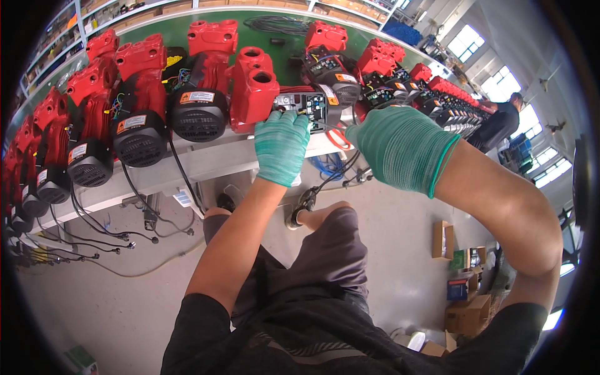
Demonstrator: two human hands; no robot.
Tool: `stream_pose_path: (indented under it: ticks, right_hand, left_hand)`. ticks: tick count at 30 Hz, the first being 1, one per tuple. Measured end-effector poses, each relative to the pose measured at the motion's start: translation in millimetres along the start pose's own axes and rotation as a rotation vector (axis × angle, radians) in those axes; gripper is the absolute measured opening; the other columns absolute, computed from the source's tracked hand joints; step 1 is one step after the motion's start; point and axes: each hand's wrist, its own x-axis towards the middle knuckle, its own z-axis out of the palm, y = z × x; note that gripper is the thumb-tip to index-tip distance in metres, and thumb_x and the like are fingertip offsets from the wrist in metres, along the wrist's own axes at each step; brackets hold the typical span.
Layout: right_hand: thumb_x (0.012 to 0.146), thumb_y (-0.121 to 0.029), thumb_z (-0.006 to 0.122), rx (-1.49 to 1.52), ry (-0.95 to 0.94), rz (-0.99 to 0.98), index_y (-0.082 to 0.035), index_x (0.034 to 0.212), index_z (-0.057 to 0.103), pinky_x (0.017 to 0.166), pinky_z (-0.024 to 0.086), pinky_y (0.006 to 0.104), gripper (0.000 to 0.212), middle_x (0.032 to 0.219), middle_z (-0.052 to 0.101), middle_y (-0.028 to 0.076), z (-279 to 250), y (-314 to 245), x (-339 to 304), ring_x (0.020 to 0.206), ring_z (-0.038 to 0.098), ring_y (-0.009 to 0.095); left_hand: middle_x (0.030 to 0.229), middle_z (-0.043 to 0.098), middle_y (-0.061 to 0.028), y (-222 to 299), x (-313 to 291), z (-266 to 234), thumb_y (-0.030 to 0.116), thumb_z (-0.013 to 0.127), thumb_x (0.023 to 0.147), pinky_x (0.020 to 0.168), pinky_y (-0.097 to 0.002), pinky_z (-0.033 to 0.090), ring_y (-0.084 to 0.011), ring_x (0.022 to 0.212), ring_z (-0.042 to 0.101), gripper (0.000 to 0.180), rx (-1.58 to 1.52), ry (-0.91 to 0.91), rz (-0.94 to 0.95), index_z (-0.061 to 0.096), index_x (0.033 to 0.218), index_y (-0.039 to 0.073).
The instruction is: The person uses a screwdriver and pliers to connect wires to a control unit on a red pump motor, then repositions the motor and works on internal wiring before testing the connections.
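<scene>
Directly ahead, a red pump (253, 87) lies on the bench with its electrical box (317, 107) uncovered, showing a circuit board and wiring. My left hand (283, 148), in a green knit glove, rests at the box's near edge with its fingers bent together into it. What those fingertips pinch, if anything, is hidden. To the right, my right hand (400, 147), gloved alike, is closed in a fist around a tool whose handle it hides. A thin screwdriver shaft (329, 127) runs from this fist leftward to the box.
More red pumps with black motor covers (139, 139) line the bench on both sides. Black power cords (181, 172) hang off its front edge. Cardboard boxes (467, 315) stand on the floor at right. Another person (500, 122) stands farther along the row. Shelving runs behind the green bench top (275, 45).
</scene>
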Motion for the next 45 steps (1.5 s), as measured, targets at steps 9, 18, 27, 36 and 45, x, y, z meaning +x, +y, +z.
stream_pose_path:
  ticks: [9,18,27,36,45]
  right_hand:
    - [0.098,-0.011,0.058,0.901,0.045,0.182,0.003,0.122,0.069,0.067,0.056,0.0329,0.030,0.078,0.069,0.012,10.1,15.9,0.4,0.069,0.068,0.017]
    - [0.100,-0.015,0.056,1.007,-0.023,0.210,-0.004,0.130,0.067,0.052,0.053,0.0357,0.033,0.071,0.067,0.012,10.3,16.1,-12.0,0.058,0.067,0.019]
    - [0.095,-0.008,0.062,1.068,0.696,0.086,0.001,0.126,0.064,0.056,0.052,0.0403,0.032,0.073,0.065,0.021,125.4,8.9,-58.7,0.058,0.066,0.029]
    - [0.104,-0.012,0.056,2.301,0.517,0.296,0.003,0.139,0.056,0.043,0.043,0.0230,0.038,0.076,0.063,0.006,256.5,-62.1,-44.4,0.050,0.053,0.009]
    - [0.103,-0.016,0.059,2.415,0.525,0.197,0.002,0.134,0.059,0.046,0.044,0.0224,0.036,0.075,0.063,0.005,307.1,-69.6,-37.7,0.052,0.056,0.011]
  left_hand:
    - [0.090,0.063,-0.0024,-2.1,-0.9,2.9,0.026,0.072,0.083,0.075,-0.0455,0.044,-0.0258,0.087,0.059,0.016,-0.016,0.046,0.015,0.071,0.095,0.015]
    - [0.092,0.065,-0.0035,-1.4,-1.3,-2.5,0.026,0.073,0.085,0.076,-0.0457,0.045,-0.0270,0.089,0.060,0.019,0.004,0.006,0.025,0.073,0.100,0.014]
    - [0.096,0.068,-0.0092,0.8,2.0,-15.0,0.019,0.075,0.084,0.083,-0.0448,0.051,-0.0314,0.091,0.063,0.018,-0.062,0.018,-0.010,0.075,0.099,0.010]
    - [0.089,0.066,-0.0087,11.3,5.6,-11.8,0.011,0.076,0.081,0.080,-0.0428,0.051,-0.0304,0.084,0.061,0.016,-0.046,0.008,-0.055,0.074,0.096,0.007]
    - [0.094,0.064,-0.0057,11.7,-0.2,-25.4,0.010,0.082,0.079,0.080,-0.0375,0.051,-0.0237,0.087,0.060,0.046,-0.187,-0.071,-0.161,0.066,0.122,0.008]
